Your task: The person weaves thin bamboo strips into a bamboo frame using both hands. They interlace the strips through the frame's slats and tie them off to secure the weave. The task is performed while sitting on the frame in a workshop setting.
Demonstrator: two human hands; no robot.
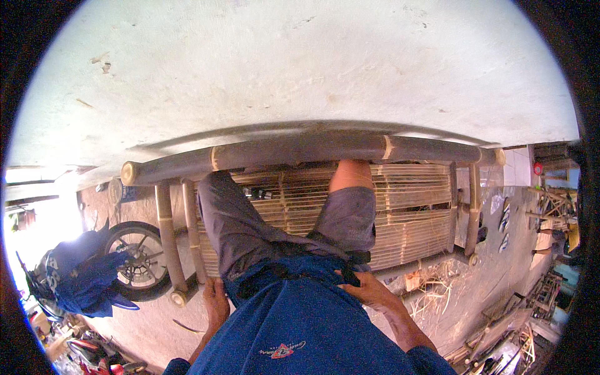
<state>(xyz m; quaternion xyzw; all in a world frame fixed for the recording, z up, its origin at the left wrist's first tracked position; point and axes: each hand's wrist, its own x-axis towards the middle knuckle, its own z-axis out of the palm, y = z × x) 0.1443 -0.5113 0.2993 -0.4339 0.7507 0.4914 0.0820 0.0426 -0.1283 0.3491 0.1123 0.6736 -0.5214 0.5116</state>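
My legs, in grey shorts, are over the slatted seat of a bamboo bench. My left hand is low beside my left hip, near the front edge of the bench. Its fingers are drawn together, and whatever they hold is hidden. At my right hip, the thumb and fingers of my right hand close on a black strap at the hem of my blue shirt. Against the wall runs the thick dark bamboo rail of the bench.
A pale wall rises behind the bench. To the left stands a motorcycle with blue cloth over it. Bamboo shavings litter the floor at right, with piled materials farther out.
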